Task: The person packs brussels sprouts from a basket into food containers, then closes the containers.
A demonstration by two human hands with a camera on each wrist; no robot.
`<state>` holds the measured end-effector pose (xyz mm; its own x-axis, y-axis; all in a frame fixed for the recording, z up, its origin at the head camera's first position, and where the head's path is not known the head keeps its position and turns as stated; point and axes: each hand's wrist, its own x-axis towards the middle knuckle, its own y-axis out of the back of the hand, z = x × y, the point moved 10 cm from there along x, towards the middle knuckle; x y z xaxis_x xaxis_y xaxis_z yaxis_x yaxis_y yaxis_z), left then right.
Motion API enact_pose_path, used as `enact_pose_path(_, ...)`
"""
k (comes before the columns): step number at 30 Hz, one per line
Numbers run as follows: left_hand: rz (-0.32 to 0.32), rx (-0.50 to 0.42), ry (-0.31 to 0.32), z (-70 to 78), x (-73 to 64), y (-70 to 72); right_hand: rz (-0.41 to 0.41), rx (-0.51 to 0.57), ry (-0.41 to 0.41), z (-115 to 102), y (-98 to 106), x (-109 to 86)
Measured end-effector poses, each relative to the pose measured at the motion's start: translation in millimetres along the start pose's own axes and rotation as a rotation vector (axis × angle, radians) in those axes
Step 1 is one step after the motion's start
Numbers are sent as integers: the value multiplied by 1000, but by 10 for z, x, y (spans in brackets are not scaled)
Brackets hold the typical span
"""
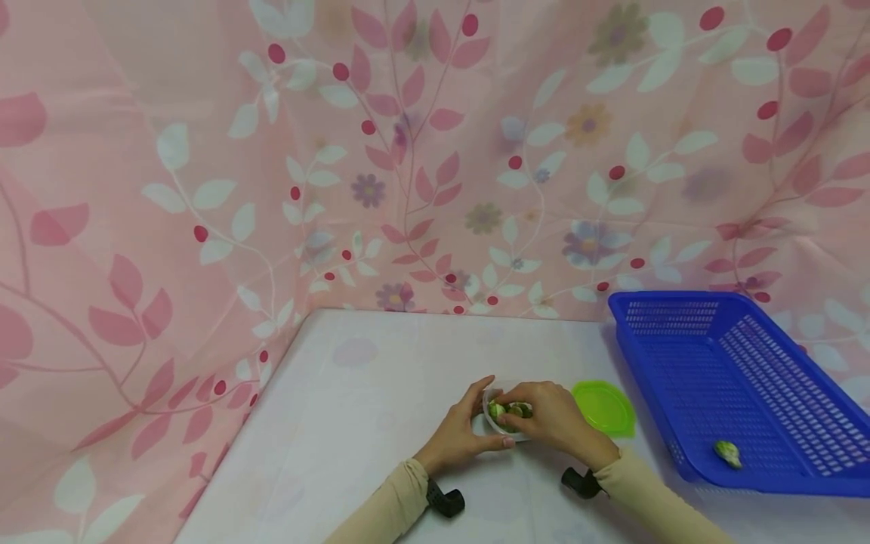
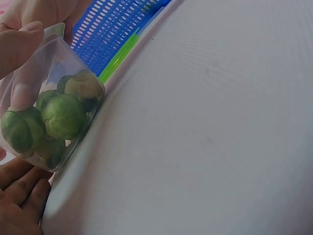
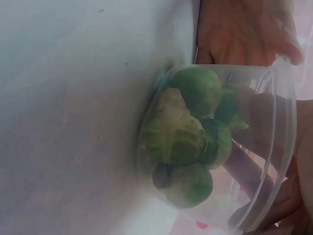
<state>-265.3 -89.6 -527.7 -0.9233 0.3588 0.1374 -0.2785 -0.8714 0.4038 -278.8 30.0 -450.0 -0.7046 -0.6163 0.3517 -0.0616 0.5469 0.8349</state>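
A clear plastic container [image 3: 254,73] with several Brussels sprouts [image 2: 63,116] inside stands on the table, in front of me. My left hand [image 1: 462,431] holds it from the left, thumb on the near side and fingers round the far side. From the right, my right hand [image 1: 553,414] reaches over the rim, its fingers down inside. Thumb and fingertips pinch a Brussels sprout [image 1: 495,410] there; the container wall and the hand partly hide this grip. Through the wall in the right wrist view, sprouts [image 3: 178,139] lie piled at the bottom.
Just right of the container lies a bright green lid [image 1: 603,408]. A blue perforated basket [image 1: 686,378] stands at the right, with a single Brussels sprout [image 1: 727,453] in its near end. White cloth covers the table [image 1: 340,423]; a pink floral curtain [image 1: 435,189] hangs behind and at the left.
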Motion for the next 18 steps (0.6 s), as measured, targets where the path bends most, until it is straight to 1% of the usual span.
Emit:
enact_pose_path(2, 1, 8, -10, 15, -2, 1, -2, -2, 1, 2, -5, -3)
enact_pose_path(9, -6, 3, -11, 8, -3, -10, -37, 18, 0, 15, -20, -7)
enact_pose_path(18, 2, 2, -18, -9, 7, -4, -43, 22, 0, 23, -23, 5)
